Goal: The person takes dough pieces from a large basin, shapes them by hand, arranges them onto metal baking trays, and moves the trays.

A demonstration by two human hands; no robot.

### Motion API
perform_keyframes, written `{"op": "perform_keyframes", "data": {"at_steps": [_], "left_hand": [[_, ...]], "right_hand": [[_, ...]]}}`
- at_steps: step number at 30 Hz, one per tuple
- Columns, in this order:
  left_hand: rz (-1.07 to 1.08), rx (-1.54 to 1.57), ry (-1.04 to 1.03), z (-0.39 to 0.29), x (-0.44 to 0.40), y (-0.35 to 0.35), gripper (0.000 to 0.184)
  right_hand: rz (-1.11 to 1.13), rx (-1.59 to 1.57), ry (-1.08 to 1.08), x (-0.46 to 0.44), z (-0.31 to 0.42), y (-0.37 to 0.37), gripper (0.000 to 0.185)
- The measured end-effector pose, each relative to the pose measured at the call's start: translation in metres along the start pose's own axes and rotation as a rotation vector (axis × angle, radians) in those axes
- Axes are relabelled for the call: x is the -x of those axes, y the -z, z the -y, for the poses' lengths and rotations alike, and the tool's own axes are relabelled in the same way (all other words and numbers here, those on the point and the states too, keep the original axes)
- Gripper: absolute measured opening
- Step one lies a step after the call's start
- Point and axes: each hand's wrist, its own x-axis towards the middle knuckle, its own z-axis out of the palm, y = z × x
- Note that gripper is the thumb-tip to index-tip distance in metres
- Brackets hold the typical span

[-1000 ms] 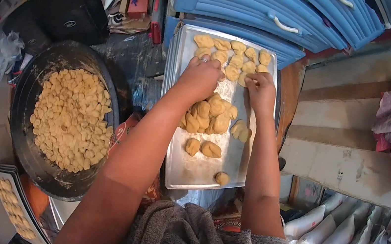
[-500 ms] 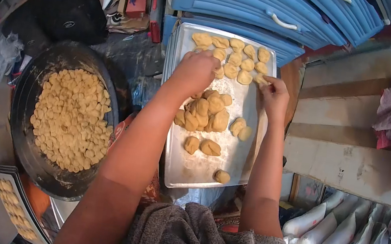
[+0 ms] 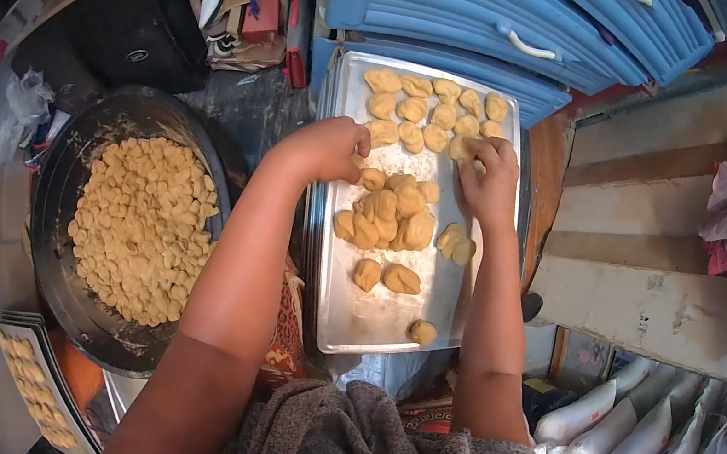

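My left hand (image 3: 332, 150) is at the tray's left edge with its fingers curled. A sliver of dough (image 3: 358, 162) shows between thumb and fingertips, mostly hidden. My right hand (image 3: 489, 178) pinches a dough piece (image 3: 460, 148) at the right end of the third row. Rows of flattened, folded dough pieces (image 3: 413, 109) cover the far part of the metal tray (image 3: 341, 321). Below my hands lies a heap of dough pieces (image 3: 389, 212), with a small group (image 3: 456, 243) to its right. Two more pieces (image 3: 401, 278) and a single ball (image 3: 422, 331) lie nearer me.
A large black tub (image 3: 50, 276) full of small dough lumps (image 3: 140, 228) stands at left. Lower left, a stack of trays (image 3: 35, 381) holds shaped pieces. Blue drawers (image 3: 468, 14) stand behind the tray. White filled bags (image 3: 611, 452) are at lower right, below wooden boards (image 3: 632, 297).
My left hand has drawn back from the rows towards the left edge beside the heap. My right hand has moved slightly inward and down, to the third row. The view has shifted slightly.
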Motion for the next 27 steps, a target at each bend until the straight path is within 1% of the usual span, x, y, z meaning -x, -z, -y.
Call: {"op": "perform_keyframes", "data": {"at_steps": [1,2,4,5,7,8,9,11,13,15,16,18,19,20,21,22,23,24,25,27], "left_hand": [[-0.002,0.001,0.0,0.003,-0.001,-0.002,0.036],[-0.006,-0.021,-0.018,0.006,-0.003,-0.004,0.036],[-0.004,-0.049,-0.044,0.005,-0.005,-0.004,0.036],[0.018,-0.015,-0.023,0.003,-0.005,-0.005,0.035],[0.039,0.019,0.0,0.002,-0.006,-0.006,0.033],[0.07,0.057,-0.036,0.002,-0.006,-0.007,0.032],[0.101,0.096,-0.073,0.002,-0.006,-0.007,0.031],[0.126,0.107,-0.075,0.001,-0.006,-0.008,0.03],[0.153,0.121,-0.077,-0.002,-0.006,-0.009,0.03],[0.112,0.177,-0.001,-0.005,-0.006,-0.01,0.027],[0.113,0.176,-0.003,-0.005,-0.006,-0.011,0.027],[-0.108,0.198,-0.019,-0.004,-0.007,-0.014,0.023],[-0.111,0.2,-0.019,-0.002,-0.01,-0.015,0.023],[-0.144,0.186,-0.075,0.001,-0.013,-0.015,0.022],[-0.175,0.175,-0.128,0.002,-0.012,-0.015,0.021],[-0.178,0.179,-0.123,0.002,-0.01,-0.015,0.021],[-0.185,0.143,-0.168,0.001,-0.009,-0.015,0.021],[-0.187,0.107,-0.217,-0.001,-0.008,-0.017,0.022],[-0.178,0.107,-0.221,-0.002,-0.008,-0.019,0.022],[-0.116,0.074,-0.175,-0.002,-0.008,-0.02,0.022]], "right_hand": [[-0.017,-0.094,-0.015,-0.001,0.006,0.002,0.023],[-0.018,-0.093,-0.014,-0.001,0.014,0.001,0.023],[0.335,-0.398,-0.272,-0.004,0.044,0.004,0.025],[0.332,-0.399,-0.275,-0.002,0.052,0.004,0.025],[0.62,-0.362,-0.072,0.0,0.062,0.002,0.028],[0.617,-0.335,0.019,0.003,0.054,-0.003,0.03],[0.619,-0.334,0.02,0.001,0.052,0.002,0.03],[0.913,-0.331,-0.161,-0.003,0.05,0.015,0.031],[0.916,-0.284,-0.185,-0.003,0.056,0.014,0.034],[0.599,-0.441,-0.325,0.005,0.063,-0.001,0.037],[0.588,-0.388,-0.227,0.005,0.068,-0.007,0.033],[0.541,-0.342,-0.24,0.005,0.066,-0.015,0.031],[0.5,-0.297,-0.246,0.003,0.066,-0.017,0.028],[0.38,-0.296,-0.315,0.003,0.065,-0.014,0.023],[0.389,-0.296,-0.308,0.001,0.065,-0.012,0.023],[0.337,-0.251,-0.32,-0.001,0.065,-0.012,0.021],[0.279,-0.207,-0.336,-0.002,0.064,-0.011,0.019],[0.311,-0.186,-0.306,-0.001,0.063,-0.015,0.015],[0.309,-0.184,-0.315,0.002,0.062,-0.013,0.015],[0.226,-0.166,-0.1,0.003,0.06,-0.009,0.015]]}}
